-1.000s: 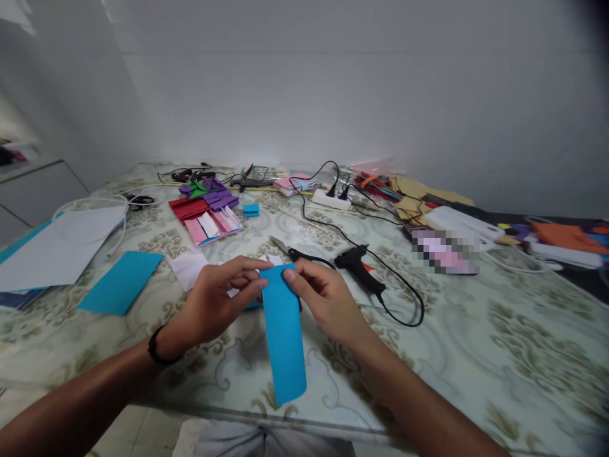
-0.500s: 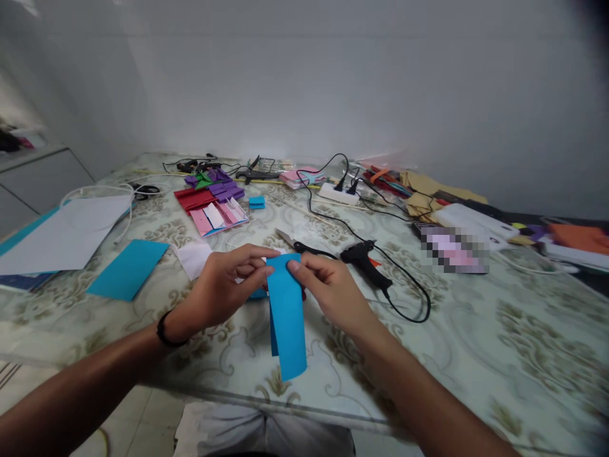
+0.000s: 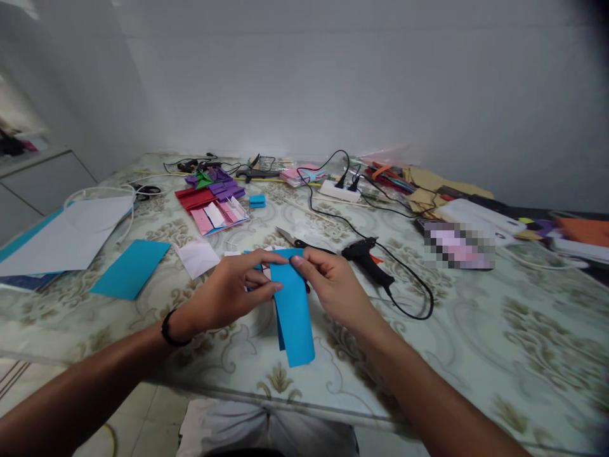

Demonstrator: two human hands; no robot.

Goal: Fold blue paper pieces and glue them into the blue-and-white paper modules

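Note:
A folded strip of blue paper point(image 3: 295, 320) hangs from my two hands above the near part of the table, its long flap curling down toward me. My left hand point(image 3: 245, 282) pinches its upper left edge between thumb and fingers. At the top right corner, my right hand point(image 3: 330, 279) grips it with the thumb pressed on the front; the fingers behind are hidden. Past the hands lie scissors point(image 3: 304, 242), with their blades pointing left and their handles partly covered. A black glue gun point(image 3: 368, 260) rests right of them. A white paper square point(image 3: 197, 257) lies left of my left hand.
A blue sheet point(image 3: 132, 270) and white sheets point(image 3: 71, 231) lie at left. Folded pink paper point(image 3: 221, 216), purple pieces point(image 3: 227, 190) and a small blue piece point(image 3: 257, 201) sit farther back. A white power strip point(image 3: 339, 190) feeds black cords. A phone point(image 3: 454, 244) lies at right.
Both hands have shifted slightly right with the blue paper. My left forefinger has slid along its top edge toward the right thumb, and the left thumb sits lower on the paper.

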